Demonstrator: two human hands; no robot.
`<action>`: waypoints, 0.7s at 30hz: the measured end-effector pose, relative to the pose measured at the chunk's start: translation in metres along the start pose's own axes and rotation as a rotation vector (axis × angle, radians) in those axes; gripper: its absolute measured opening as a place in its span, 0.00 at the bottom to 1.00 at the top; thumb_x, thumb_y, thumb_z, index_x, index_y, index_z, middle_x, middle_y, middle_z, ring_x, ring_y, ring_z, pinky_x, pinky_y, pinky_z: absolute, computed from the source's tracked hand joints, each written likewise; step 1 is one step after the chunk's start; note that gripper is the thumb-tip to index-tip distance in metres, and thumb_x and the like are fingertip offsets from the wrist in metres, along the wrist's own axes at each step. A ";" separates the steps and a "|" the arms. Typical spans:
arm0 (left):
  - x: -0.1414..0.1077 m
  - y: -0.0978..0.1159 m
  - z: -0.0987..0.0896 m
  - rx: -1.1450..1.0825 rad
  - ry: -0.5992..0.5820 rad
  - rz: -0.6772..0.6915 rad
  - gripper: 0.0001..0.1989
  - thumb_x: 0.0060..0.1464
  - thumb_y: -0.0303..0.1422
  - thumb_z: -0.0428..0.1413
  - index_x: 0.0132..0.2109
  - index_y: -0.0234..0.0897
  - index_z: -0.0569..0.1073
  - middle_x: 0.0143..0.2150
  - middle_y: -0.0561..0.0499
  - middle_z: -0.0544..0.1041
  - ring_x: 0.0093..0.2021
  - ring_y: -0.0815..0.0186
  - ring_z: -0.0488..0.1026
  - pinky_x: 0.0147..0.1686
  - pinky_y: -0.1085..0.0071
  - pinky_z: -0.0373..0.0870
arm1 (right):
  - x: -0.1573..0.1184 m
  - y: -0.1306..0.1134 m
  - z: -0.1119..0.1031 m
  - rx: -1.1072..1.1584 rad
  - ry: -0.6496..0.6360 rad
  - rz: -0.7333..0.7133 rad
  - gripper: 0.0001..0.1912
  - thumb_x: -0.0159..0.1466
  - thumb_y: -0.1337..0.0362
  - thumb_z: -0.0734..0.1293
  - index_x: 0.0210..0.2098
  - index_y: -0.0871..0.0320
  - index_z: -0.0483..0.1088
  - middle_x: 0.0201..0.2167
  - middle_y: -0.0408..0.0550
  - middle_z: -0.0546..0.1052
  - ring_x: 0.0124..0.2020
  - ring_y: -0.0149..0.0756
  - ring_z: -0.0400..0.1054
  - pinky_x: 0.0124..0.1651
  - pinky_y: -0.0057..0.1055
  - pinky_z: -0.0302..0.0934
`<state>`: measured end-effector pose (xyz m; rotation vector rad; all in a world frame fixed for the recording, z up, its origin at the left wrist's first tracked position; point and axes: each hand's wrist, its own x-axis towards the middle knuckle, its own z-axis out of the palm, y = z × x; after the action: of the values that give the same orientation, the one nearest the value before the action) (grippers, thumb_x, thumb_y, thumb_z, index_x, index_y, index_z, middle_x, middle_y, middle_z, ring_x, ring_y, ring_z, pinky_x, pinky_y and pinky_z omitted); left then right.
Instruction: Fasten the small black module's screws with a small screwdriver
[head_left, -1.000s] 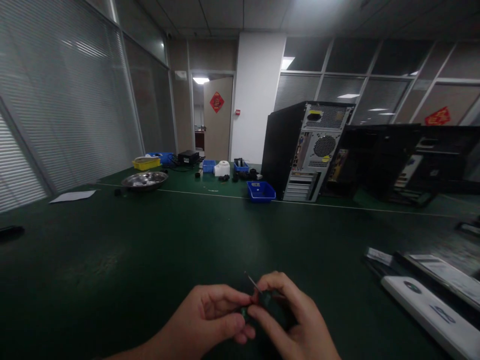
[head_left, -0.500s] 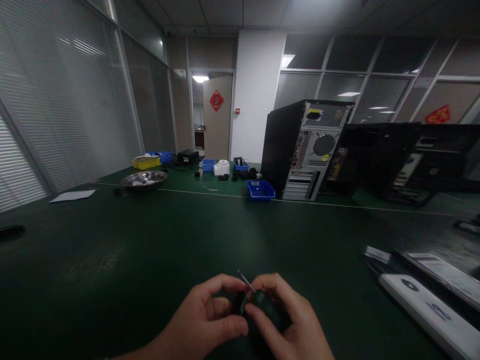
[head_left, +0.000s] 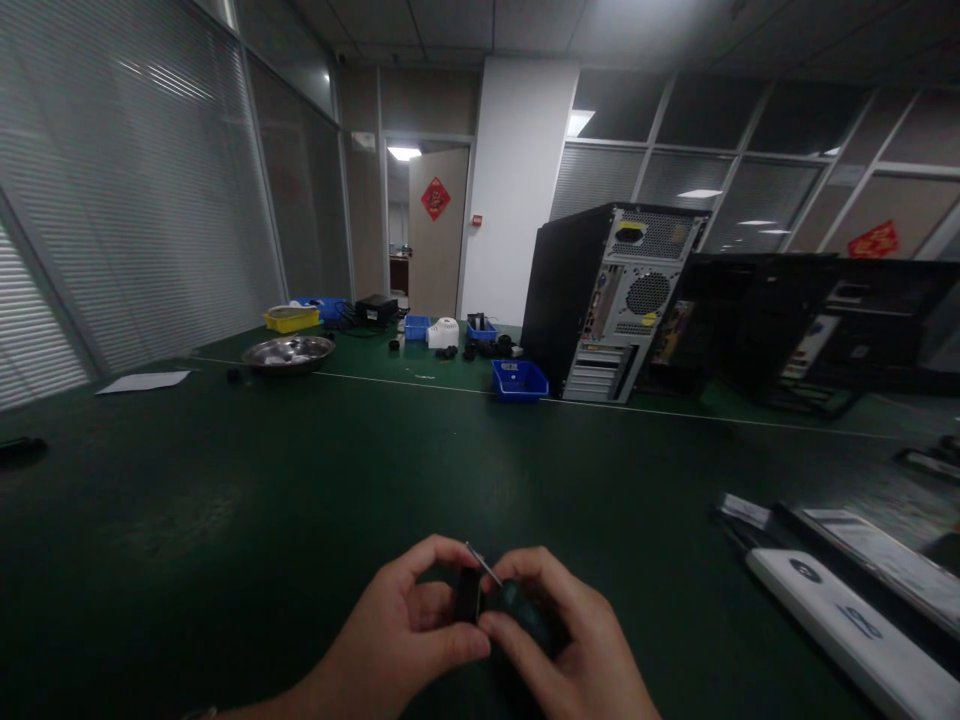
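Low in the middle of the view, my left hand (head_left: 409,625) is closed on a small dark flat piece (head_left: 466,597), pinched between thumb and fingers. What kind of part it is cannot be made out. Beside it, my right hand (head_left: 574,625) wraps round the dark green handle of a screwdriver (head_left: 516,598). Its thin metal shaft slants up and left, with the tip close to my left fingertips and the top of the dark piece. Both hands are above the green table (head_left: 360,470).
A computer tower (head_left: 570,300) stands beyond, with a blue bin (head_left: 520,382) at its base. A metal bowl (head_left: 288,354) and a yellow bin (head_left: 292,319) are at the back left. Near right lies a white device (head_left: 840,610); a paper sheet (head_left: 142,382) is far left.
The dark piece in my left hand has turned, showing more of its flat side. The screwdriver tip has shifted slightly left. Both hands stay close together.
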<state>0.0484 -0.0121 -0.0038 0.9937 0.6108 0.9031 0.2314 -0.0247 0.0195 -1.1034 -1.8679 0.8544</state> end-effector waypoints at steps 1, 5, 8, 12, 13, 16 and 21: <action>0.000 0.001 0.001 -0.003 0.004 0.001 0.19 0.46 0.23 0.67 0.45 0.36 0.72 0.35 0.51 0.83 0.36 0.67 0.79 0.37 0.72 0.69 | 0.000 0.000 0.000 -0.017 -0.001 -0.009 0.07 0.59 0.71 0.66 0.37 0.57 0.71 0.34 0.46 0.78 0.36 0.39 0.74 0.38 0.30 0.66; 0.000 0.004 0.005 -0.015 0.005 0.020 0.21 0.45 0.24 0.68 0.47 0.38 0.75 0.41 0.48 0.83 0.44 0.60 0.79 0.47 0.64 0.69 | -0.001 0.003 0.001 -0.066 -0.003 -0.061 0.09 0.59 0.74 0.66 0.38 0.56 0.71 0.35 0.45 0.78 0.37 0.37 0.74 0.40 0.28 0.65; -0.002 0.007 0.006 0.057 0.023 0.046 0.17 0.49 0.28 0.66 0.48 0.40 0.78 0.52 0.46 0.78 0.53 0.55 0.75 0.56 0.59 0.65 | 0.000 0.004 0.001 -0.050 0.030 -0.083 0.09 0.60 0.74 0.66 0.38 0.55 0.71 0.36 0.44 0.78 0.39 0.37 0.74 0.41 0.27 0.65; -0.003 0.009 0.005 0.119 0.058 0.032 0.15 0.53 0.34 0.63 0.49 0.41 0.79 0.57 0.45 0.74 0.59 0.51 0.69 0.60 0.57 0.64 | -0.001 0.004 0.001 -0.043 0.056 -0.093 0.09 0.60 0.74 0.66 0.38 0.55 0.71 0.35 0.44 0.77 0.38 0.37 0.73 0.40 0.28 0.65; -0.003 0.009 0.006 0.086 0.063 0.022 0.16 0.53 0.36 0.63 0.49 0.41 0.79 0.56 0.45 0.74 0.58 0.51 0.70 0.59 0.56 0.65 | -0.001 0.004 0.001 -0.042 0.058 -0.101 0.09 0.60 0.74 0.66 0.38 0.55 0.70 0.35 0.44 0.77 0.38 0.37 0.73 0.40 0.28 0.65; -0.002 0.009 0.007 -0.014 0.079 -0.031 0.18 0.49 0.37 0.66 0.48 0.41 0.80 0.52 0.45 0.78 0.55 0.51 0.72 0.56 0.56 0.69 | -0.002 0.004 0.000 -0.041 0.067 -0.117 0.09 0.61 0.74 0.66 0.38 0.55 0.70 0.34 0.44 0.77 0.37 0.36 0.73 0.39 0.27 0.65; -0.001 0.007 0.008 -0.009 0.082 -0.022 0.16 0.49 0.35 0.66 0.47 0.38 0.79 0.46 0.46 0.80 0.49 0.55 0.76 0.53 0.58 0.72 | -0.001 0.001 0.000 -0.012 0.075 -0.131 0.08 0.61 0.74 0.65 0.37 0.56 0.70 0.34 0.45 0.76 0.37 0.36 0.72 0.39 0.26 0.64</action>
<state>0.0517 -0.0143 0.0055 0.9433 0.6850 0.9295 0.2320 -0.0258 0.0184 -0.9945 -1.8628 0.7188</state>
